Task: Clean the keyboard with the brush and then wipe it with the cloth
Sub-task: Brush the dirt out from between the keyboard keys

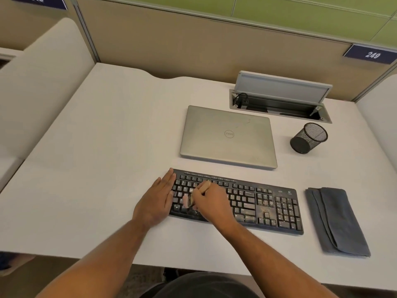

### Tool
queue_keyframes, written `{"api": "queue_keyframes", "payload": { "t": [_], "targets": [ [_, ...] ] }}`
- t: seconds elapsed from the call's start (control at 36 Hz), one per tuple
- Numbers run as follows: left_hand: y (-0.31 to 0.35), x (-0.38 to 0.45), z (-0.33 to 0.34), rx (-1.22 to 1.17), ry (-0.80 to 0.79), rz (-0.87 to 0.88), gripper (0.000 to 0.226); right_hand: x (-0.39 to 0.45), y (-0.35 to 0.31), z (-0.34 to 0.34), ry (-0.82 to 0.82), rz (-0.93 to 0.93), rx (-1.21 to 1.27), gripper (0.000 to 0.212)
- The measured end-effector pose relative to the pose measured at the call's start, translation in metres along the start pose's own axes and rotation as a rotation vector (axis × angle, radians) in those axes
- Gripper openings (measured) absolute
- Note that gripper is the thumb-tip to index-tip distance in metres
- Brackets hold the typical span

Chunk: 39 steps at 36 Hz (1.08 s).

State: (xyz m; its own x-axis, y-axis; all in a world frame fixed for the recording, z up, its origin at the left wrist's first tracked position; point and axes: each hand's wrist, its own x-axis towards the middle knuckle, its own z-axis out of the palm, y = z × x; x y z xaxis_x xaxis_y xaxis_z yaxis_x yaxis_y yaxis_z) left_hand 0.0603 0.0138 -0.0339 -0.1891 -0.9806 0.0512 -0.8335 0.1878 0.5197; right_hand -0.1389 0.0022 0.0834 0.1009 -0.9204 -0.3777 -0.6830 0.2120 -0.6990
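Right hand [211,203] gripping light, stiff brush [198,193] by handle — bristles soft; left hand [158,198] flat, steadying keyboard [257,203] at left end; cloth [337,220] limp, near desk's [96,158] right edge.

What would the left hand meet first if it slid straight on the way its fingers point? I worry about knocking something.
Probably nothing: the left hand points up-right past the keyboard corner over bare desk; the laptop looks just right of that line.

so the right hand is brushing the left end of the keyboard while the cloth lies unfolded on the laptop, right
Not quite. The head view shows the right hand working the brush over the left end of the keyboard, but the cloth lies folded on the desk to the keyboard's right, not on the laptop.
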Motion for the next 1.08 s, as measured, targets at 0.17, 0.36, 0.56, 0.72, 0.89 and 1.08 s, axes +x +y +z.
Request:
{"api": "queue_keyframes", "payload": {
  "t": [0.17,0.36,0.56,0.72,0.89,1.08],
  "targets": [
    [-0.001,-0.001,0.0,-0.002,-0.007,-0.002,0.063,0.011,-0.007,-0.007,-0.006,-0.001,0.086,0.03],
    [-0.001,-0.001,0.0,-0.006,-0.004,-0.004,0.063,0.001,-0.006,0.004,0.049,-0.049,-0.006,0.03],
    [-0.001,-0.001,0.0,0.009,-0.007,-0.004,0.062,0.008,-0.009,0.001,-0.029,-0.002,0.065,0.032],
    [0.0,-0.001,0.0,0.005,-0.006,-0.005,0.063,-0.001,-0.007,0.008,0.069,-0.025,0.058,0.031],
    [0.0,-0.002,-0.001,0.018,-0.01,-0.003,0.062,0.005,-0.012,0.007,-0.045,-0.025,0.058,0.031],
    [0.001,-0.001,-0.002,0.008,-0.021,-0.011,0.063,0.002,-0.013,0.017,0.028,-0.053,-0.003,0.03]
  ]
}}
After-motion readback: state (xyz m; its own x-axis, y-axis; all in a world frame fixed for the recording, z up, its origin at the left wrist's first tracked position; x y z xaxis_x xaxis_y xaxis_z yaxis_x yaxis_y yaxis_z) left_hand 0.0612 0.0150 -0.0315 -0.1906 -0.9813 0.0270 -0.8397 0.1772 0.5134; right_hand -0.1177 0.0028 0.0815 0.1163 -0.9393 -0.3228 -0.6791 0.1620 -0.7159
